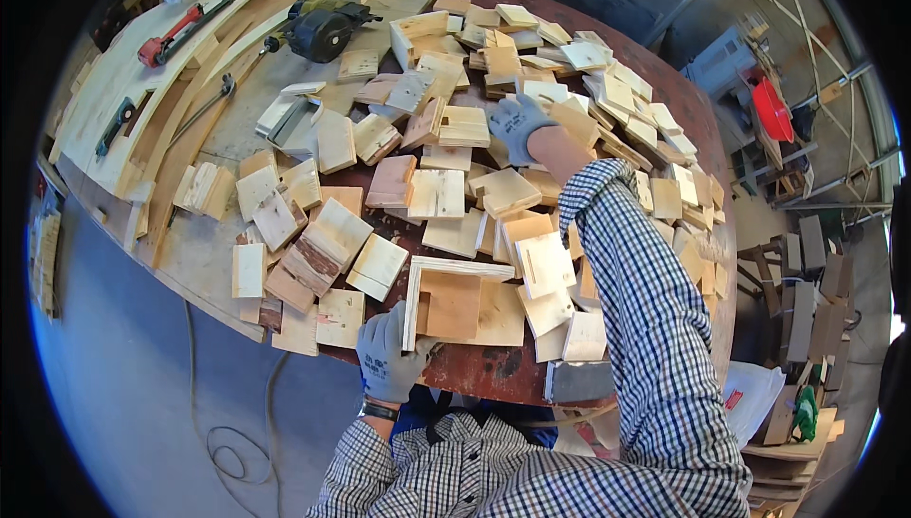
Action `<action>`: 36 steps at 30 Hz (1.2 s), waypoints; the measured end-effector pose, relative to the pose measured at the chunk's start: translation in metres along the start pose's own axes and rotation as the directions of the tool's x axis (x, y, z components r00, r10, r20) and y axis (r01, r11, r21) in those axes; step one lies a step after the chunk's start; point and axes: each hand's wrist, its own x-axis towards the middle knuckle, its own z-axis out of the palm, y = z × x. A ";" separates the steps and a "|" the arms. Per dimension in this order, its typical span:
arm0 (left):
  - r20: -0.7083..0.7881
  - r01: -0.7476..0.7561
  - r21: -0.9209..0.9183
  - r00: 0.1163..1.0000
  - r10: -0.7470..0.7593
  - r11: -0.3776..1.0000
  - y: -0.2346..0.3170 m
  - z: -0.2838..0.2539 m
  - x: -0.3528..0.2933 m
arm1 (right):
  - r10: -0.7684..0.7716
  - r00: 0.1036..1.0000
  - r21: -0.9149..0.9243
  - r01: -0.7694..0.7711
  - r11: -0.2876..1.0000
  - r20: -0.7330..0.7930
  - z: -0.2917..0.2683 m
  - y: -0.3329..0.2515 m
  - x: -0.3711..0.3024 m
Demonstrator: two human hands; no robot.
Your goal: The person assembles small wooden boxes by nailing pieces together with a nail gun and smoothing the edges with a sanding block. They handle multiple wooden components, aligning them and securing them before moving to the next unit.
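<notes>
My left hand (385, 355), in a grey work glove, is closed around the lower left corner of an L-shaped wooden corner piece (411, 302) at the table's near edge. Within that corner lies a brown wooden block (450, 305). Farther off, my right hand (518, 127), gloved too, reaches over the heap of wooden blocks (465, 126). Its fingers look apart and rest among the blocks, with the fingertips partly hidden. No block shows clearly in its grasp. The pale blocks around both hands are flat and cut to short lengths.
Long curved wooden boards (185, 72) lie at the far left, bearing a red clamp-like tool (171, 39). Near them are a dark power tool (323, 32) and a metal bar clamp (204, 112). A cable (232, 461) trails on the floor. Shelving with wood offcuts (807, 328) stands right.
</notes>
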 end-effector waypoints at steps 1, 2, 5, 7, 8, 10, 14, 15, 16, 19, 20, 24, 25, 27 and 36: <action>0.002 0.008 -0.003 1.000 -0.008 1.000 0.000 0.001 -0.001 | -0.024 0.999 0.019 0.025 1.000 -0.026 -0.002 -0.002 -0.001; 0.014 0.008 0.004 1.000 -0.008 1.000 0.001 0.002 -0.002 | -0.001 0.988 0.012 -0.001 1.000 0.156 -0.009 0.002 0.007; -0.045 -0.029 0.016 0.999 0.030 0.999 -0.001 0.005 0.002 | -0.007 0.975 0.008 0.006 1.000 0.222 -0.017 0.013 0.007; -0.005 0.010 0.008 1.000 -0.009 1.000 0.001 0.003 -0.001 | -0.015 0.971 0.008 0.014 1.000 0.238 -0.019 0.008 0.005; -0.004 0.012 0.007 1.000 -0.012 1.000 0.001 0.004 -0.001 | -0.005 0.971 -0.003 0.006 1.000 0.241 -0.021 0.007 0.004; 0.005 0.020 0.000 1.000 -0.020 1.000 0.001 0.004 0.000 | 0.005 0.980 0.008 -0.007 1.000 0.200 -0.024 0.007 -0.001; -0.016 0.010 0.000 1.000 -0.010 1.000 -0.001 0.006 0.000 | 0.025 0.998 0.157 -0.033 0.987 0.049 -0.030 0.021 -0.021; -0.035 -0.003 0.003 0.999 0.003 1.000 -0.001 0.007 0.000 | 0.041 0.999 0.207 -0.044 0.977 0.020 -0.031 0.027 -0.028; -0.022 -0.008 0.005 1.000 0.008 1.000 0.001 0.005 0.002 | 0.020 0.997 0.265 -0.002 0.964 -0.068 -0.035 0.031 -0.039; -0.013 -0.014 -0.007 1.000 0.014 1.000 0.005 -0.001 0.005 | 0.049 0.989 0.580 0.041 0.814 -0.139 -0.046 0.036 -0.069; -0.029 -0.009 -0.023 1.000 0.008 1.000 0.007 0.000 0.006 | 0.056 0.975 0.634 0.096 0.768 -0.216 -0.043 0.038 -0.079; -0.032 -0.009 -0.097 0.999 0.006 0.995 0.001 0.010 0.005 | 0.235 0.901 0.899 0.274 0.340 -0.364 -0.035 0.024 -0.135; -0.012 0.000 -0.107 1.000 -0.001 0.994 -0.002 0.012 0.001 | 0.288 0.888 0.923 0.290 0.254 -0.358 -0.045 0.010 -0.163; -0.023 -0.016 -0.081 1.000 0.014 0.997 0.000 0.001 0.004 | 0.331 0.858 0.909 0.306 0.282 -0.392 -0.062 -0.024 -0.203; -0.078 -0.069 -0.057 0.995 0.065 0.996 0.000 0.008 0.006 | 0.532 0.735 0.836 0.088 0.541 -0.421 -0.067 -0.192 -0.277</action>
